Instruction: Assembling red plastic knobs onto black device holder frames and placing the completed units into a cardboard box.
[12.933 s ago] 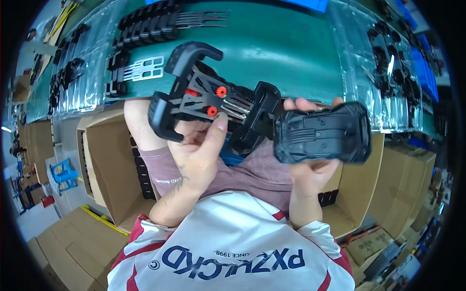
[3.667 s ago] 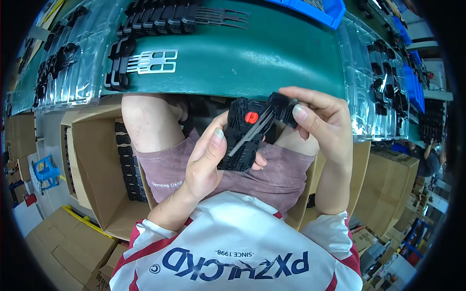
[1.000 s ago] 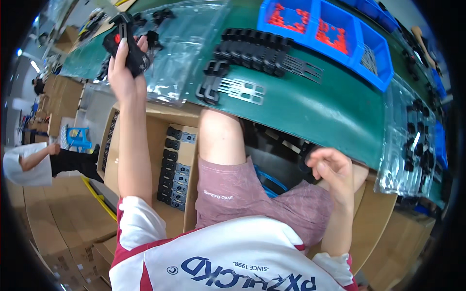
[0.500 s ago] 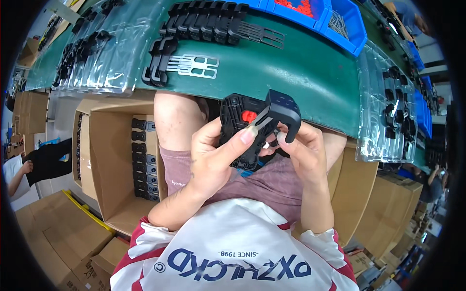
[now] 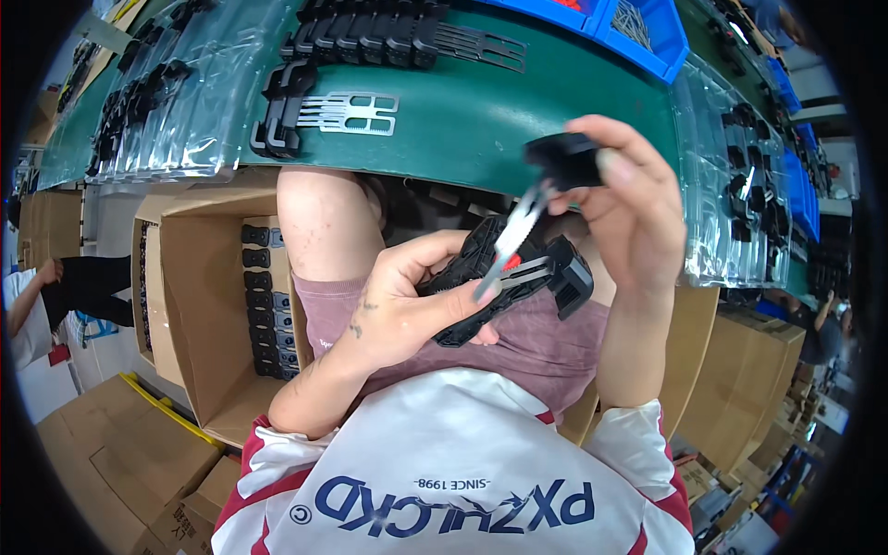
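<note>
1. Head view: now holding two parts, not the one block of half a second ago; left hand (image 5: 398, 305) clamped on black clamp body (image 5: 504, 277) over the lap, right hand (image 5: 629, 213) pinching black cap (image 5: 564, 159) with metal strip (image 5: 518, 227), lifted.
2. Working just below the green surface (image 5: 518, 120) edge; open carton (image 5: 199, 314) left, free room above the lap.

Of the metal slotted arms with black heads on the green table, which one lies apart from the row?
The silvery arm nearer the person, alone below the dark row along the far edge.
</note>
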`<state>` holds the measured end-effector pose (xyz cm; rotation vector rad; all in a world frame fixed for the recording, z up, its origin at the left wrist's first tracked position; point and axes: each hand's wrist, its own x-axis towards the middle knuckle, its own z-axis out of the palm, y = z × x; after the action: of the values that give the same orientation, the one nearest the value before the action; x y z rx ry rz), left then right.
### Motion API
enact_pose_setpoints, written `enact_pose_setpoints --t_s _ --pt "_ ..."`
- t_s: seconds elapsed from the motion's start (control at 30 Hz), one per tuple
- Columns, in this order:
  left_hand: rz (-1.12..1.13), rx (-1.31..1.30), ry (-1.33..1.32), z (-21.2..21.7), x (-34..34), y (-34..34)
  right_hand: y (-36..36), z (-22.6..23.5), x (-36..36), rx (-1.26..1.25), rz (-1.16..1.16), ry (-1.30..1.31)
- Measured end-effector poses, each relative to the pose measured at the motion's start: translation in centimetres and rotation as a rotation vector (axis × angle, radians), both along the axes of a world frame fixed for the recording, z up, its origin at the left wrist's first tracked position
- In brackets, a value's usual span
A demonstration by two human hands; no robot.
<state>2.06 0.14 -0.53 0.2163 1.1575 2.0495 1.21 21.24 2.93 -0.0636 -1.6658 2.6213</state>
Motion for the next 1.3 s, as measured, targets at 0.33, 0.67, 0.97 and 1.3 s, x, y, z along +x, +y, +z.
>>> enact_pose_setpoints --t_s 0.33,0.67,0.97,1.3 --pt "0.066 0.081 -0.097 -0.5 0.2 0.0 -0.9 0.3 0.4 0.282 0.172 -0.040" --pt "0.066 -0.093 0.014 -0.4 0.1 0.3 -1.5 0.0 0.3 0.315 0.159 -0.037" --pt "0.102 -0.139 0.087 -0.5 0.4 -1.4 -2.5 -0.6 -1.1 0.135 0.347 -0.177" --pt "0.311 -0.269 0.010 -3.7 0.8 -9.8 -11.7 -1.9 -5.6 0.430 0.654 -0.035"
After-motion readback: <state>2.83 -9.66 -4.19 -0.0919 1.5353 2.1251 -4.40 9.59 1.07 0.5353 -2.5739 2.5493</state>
